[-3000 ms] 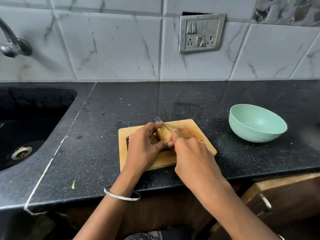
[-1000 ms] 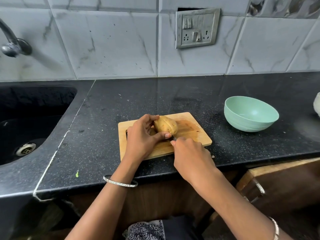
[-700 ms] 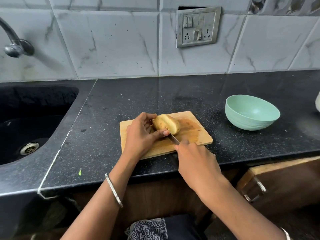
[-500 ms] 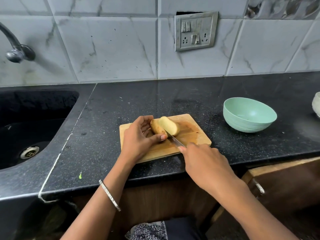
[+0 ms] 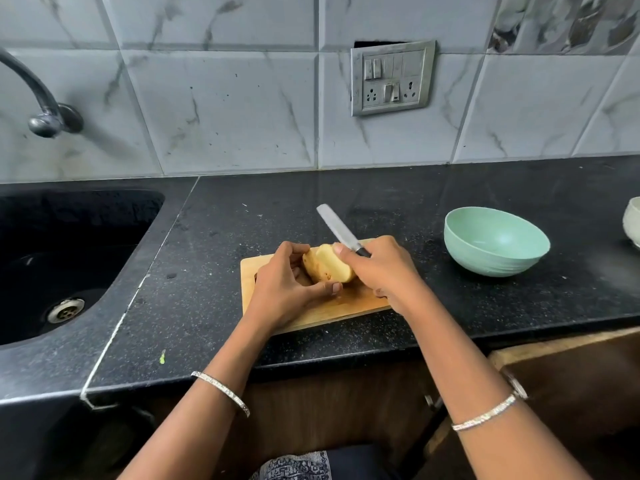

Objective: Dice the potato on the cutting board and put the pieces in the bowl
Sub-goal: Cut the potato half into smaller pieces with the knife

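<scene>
A wooden cutting board lies on the black counter in front of me. On it sits the potato, split lengthwise, with a pale cut face showing. My left hand curls round the potato's left side, thumb under its near edge. My right hand grips the knife by its dark handle; the blade points up and away to the left, clear of the potato. My right fingertips touch the potato's right half. The mint green bowl stands on the counter to the right, with nothing visible inside.
A black sink with a drain and a tap lies to the left. A pale vessel shows at the right edge. A switch plate is on the tiled wall. A wooden drawer front sits below the counter at right.
The knife went through the potato and was drawn back toward me; now it is lifted with the blade pointing away. My right hand has moved forward to the cut potato. My left hand stays put.
</scene>
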`<state>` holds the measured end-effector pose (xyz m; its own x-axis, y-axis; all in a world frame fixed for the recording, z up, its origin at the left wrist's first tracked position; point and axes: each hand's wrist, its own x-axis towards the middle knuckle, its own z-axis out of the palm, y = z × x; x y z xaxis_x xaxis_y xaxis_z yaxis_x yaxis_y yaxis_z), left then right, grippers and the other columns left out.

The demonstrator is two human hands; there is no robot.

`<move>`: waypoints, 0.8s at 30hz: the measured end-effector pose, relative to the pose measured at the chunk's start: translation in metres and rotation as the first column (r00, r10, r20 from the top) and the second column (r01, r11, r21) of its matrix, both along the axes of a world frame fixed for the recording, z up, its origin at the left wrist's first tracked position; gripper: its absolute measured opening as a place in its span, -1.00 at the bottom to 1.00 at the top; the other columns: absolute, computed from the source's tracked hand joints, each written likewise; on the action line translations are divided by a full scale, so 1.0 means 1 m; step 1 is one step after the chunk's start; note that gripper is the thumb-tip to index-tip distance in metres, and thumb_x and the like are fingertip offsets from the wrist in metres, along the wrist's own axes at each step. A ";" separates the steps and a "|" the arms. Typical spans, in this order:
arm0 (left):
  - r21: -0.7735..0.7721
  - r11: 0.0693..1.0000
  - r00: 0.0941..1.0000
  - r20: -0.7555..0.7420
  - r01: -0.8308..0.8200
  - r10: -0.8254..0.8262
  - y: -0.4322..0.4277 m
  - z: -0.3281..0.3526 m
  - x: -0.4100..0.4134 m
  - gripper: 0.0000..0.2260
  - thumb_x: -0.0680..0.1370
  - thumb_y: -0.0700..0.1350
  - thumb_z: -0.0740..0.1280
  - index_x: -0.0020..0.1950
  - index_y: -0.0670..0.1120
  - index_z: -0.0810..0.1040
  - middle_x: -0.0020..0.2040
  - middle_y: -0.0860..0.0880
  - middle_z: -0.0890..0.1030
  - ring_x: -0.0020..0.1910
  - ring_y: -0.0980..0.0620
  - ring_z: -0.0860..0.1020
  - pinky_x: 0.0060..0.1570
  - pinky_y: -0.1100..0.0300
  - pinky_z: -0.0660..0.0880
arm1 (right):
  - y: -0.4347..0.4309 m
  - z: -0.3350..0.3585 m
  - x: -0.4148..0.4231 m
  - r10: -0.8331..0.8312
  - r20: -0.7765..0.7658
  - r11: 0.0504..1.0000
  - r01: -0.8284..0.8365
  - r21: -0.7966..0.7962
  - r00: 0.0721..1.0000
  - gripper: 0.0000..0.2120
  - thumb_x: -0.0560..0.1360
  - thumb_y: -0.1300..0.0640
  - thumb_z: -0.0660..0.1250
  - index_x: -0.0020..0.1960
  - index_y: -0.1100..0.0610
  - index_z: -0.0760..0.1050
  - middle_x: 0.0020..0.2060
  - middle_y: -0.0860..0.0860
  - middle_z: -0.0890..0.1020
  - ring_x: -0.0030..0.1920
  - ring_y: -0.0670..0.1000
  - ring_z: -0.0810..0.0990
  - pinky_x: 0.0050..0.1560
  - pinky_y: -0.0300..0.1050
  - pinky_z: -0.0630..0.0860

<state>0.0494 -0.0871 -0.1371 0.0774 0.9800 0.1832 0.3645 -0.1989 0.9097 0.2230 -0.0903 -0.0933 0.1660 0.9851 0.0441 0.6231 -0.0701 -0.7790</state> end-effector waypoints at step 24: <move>0.099 0.995 0.847 -0.531 0.021 0.035 0.005 0.020 0.001 -0.17 0.18 0.30 0.58 0.38 0.05 0.48 0.21 0.04 0.58 0.17 0.05 0.53 0.17 0.10 0.48 | -0.014 -0.011 0.015 -0.133 0.286 0.968 0.063 0.242 0.949 -0.70 0.53 -0.15 0.41 0.12 0.00 0.46 0.04 -0.07 0.47 -0.08 -0.03 0.49 -0.16 -0.13 0.34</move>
